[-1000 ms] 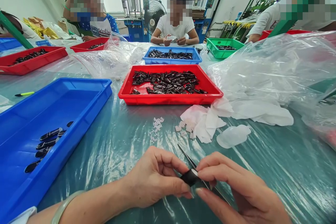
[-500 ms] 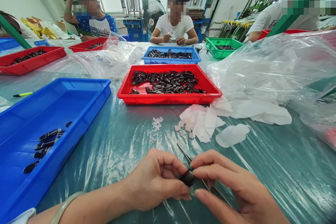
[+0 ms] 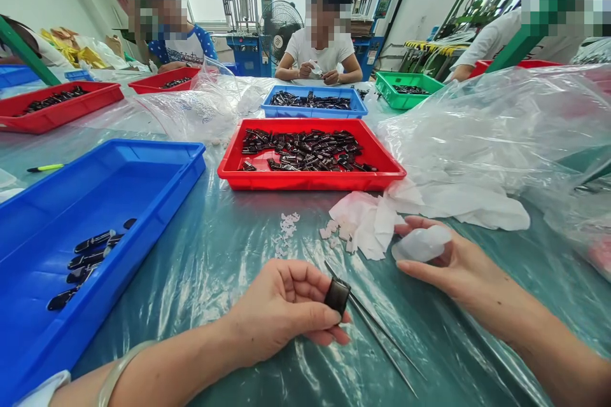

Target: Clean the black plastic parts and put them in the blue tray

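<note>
My left hand [image 3: 286, 305] is closed, pinching a small black glossy part [image 3: 338, 296] between thumb and fingers. Steel tweezers [image 3: 382, 325] lie on the plastic-covered table, passing behind that part, tips pointing away from me. To the right, my right hand [image 3: 458, 264] has its thumb and fingers around a small translucent white plastic bottle [image 3: 422, 244] lying on its side. Crumpled white tissue [image 3: 367, 222] touches or nearly touches my right fingertips. Between the hands and the red tray are small pale scraps [image 3: 287, 227].
A red tray [image 3: 312, 182] full of black parts stands ahead. A blue tray [image 3: 167, 194] at left holds several black parts. Clear plastic sheeting [image 3: 506, 121] is heaped at right. Across the table, a co-worker [image 3: 317, 51] sits behind another blue tray [image 3: 315, 112].
My right hand has left the black part and moved right and forward, closing around the bottle. The left hand keeps the part, now more exposed, and the tweezers show more fully.
</note>
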A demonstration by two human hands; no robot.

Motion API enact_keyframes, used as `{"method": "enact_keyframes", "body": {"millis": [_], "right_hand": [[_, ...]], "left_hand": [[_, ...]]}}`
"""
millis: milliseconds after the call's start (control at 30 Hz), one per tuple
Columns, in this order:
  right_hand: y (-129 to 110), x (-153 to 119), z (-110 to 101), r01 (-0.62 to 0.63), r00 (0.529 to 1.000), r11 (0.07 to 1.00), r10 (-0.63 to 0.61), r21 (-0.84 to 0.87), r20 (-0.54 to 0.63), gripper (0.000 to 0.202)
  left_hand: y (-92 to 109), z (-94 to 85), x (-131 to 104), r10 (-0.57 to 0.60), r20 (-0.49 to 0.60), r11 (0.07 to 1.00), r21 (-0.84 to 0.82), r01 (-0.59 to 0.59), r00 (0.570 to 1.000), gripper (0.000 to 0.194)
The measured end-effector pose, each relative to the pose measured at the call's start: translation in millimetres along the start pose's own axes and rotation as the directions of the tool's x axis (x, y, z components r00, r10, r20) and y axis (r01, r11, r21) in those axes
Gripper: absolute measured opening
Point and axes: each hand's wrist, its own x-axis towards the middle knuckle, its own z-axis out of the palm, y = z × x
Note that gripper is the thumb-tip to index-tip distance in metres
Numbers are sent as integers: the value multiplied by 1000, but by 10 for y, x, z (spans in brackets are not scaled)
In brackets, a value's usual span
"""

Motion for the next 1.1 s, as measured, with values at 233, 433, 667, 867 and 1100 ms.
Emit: {"method": "enact_keyframes", "body": {"millis": [233, 433, 667, 867, 1100], "right_hand": [[20, -8, 46, -125, 989, 987, 116, 101, 91, 34], [-119, -186, 63, 230, 962, 957, -251, -177, -111, 30], [-257, -339, 109, 648, 707, 647, -707, -401, 1, 29], [-321, -378, 126, 684, 624, 542, -782, -488, 5, 28], [-397, -418, 123, 642, 643, 550, -765, -534, -14, 31]], "left_hand": [[-30, -23, 3, 14, 43, 1000, -25, -13, 999, 23], [-65, -26, 16, 7, 96, 999, -43, -3, 995, 21], [-71, -14, 8, -52, 200, 998, -11, 56, 978, 17], [-76, -24, 15, -68, 235, 997, -14, 73, 970, 16], [-90, -24, 17, -75, 259, 997, 5, 76, 963, 15]]}}
